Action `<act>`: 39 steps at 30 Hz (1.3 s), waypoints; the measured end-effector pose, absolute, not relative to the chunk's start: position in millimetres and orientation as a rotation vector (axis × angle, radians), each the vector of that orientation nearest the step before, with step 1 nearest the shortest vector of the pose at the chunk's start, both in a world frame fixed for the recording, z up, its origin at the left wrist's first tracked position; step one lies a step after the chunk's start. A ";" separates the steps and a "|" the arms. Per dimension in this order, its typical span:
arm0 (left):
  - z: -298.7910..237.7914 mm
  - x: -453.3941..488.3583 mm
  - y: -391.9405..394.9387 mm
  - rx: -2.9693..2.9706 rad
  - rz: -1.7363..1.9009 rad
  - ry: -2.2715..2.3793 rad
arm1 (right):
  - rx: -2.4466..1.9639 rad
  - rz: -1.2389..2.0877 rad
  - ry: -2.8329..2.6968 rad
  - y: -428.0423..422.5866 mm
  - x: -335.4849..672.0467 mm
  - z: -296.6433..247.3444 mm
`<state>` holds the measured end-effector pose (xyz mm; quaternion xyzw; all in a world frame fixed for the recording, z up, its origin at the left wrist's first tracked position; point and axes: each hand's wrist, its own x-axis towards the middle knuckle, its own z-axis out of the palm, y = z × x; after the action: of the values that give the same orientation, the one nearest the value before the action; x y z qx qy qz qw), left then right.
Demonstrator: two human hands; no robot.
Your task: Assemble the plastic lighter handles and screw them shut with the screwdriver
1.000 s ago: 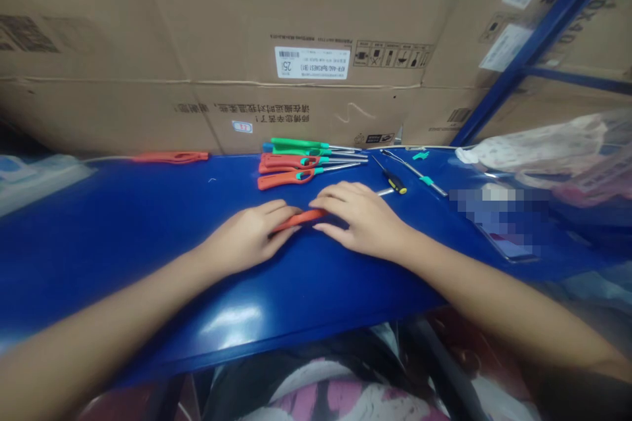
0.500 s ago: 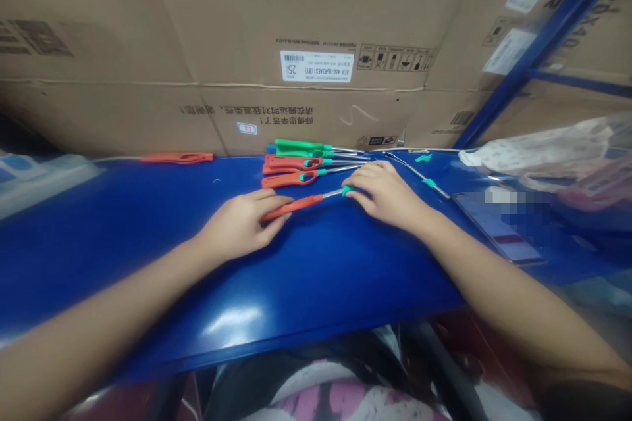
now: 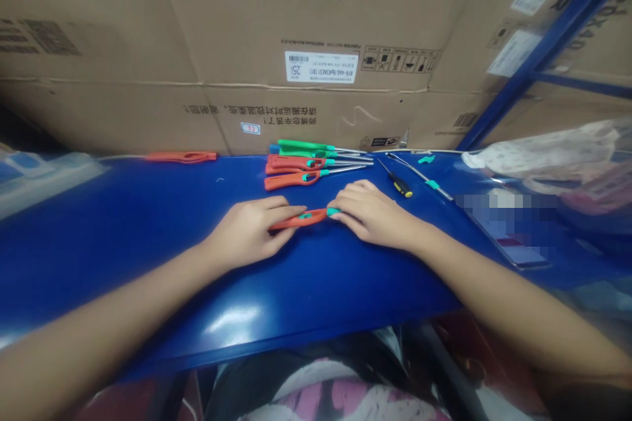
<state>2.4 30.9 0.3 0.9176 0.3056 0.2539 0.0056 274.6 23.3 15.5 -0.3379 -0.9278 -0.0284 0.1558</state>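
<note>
Between my two hands is an orange long-nosed lighter (image 3: 312, 217), above the blue table's middle. My left hand (image 3: 249, 227) pinches the rear of its handle between thumb and fingers. At its front end, the fingers of my right hand (image 3: 370, 214) are closed on the teal collar (image 3: 332, 211); the metal tube is hidden behind that hand. Beyond my hands lie several orange lighters (image 3: 291, 180) and a green lighter (image 3: 306, 147), tubes pointing right. A small black and yellow screwdriver (image 3: 399, 185) rests past my right hand. Near it lies a loose metal tube with a teal collar (image 3: 432, 184).
A large cardboard box (image 3: 207, 26) walls off the table's back edge. An orange handle (image 3: 182, 156) lies at the back left, by a clear plastic container (image 3: 54, 174). On the right are a teal scrap (image 3: 425, 159), a phone (image 3: 513, 243) and a white plastic bag (image 3: 538, 148).
The lighter has come nearer to me, and its teal collar now meets the orange handle, where a length of tube showed before. The screwdriver, covered by my right hand earlier, is visible.
</note>
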 end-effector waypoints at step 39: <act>-2.3 7.6 19.5 2.890 0.582 1.078 | -0.886 -0.175 -2.674 25.0 274.2 -1.0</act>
<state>7.6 19.5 -2.3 0.9207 0.3434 0.1853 0.0012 274.2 25.0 -1.0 -0.3097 -0.9355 -0.0612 0.1588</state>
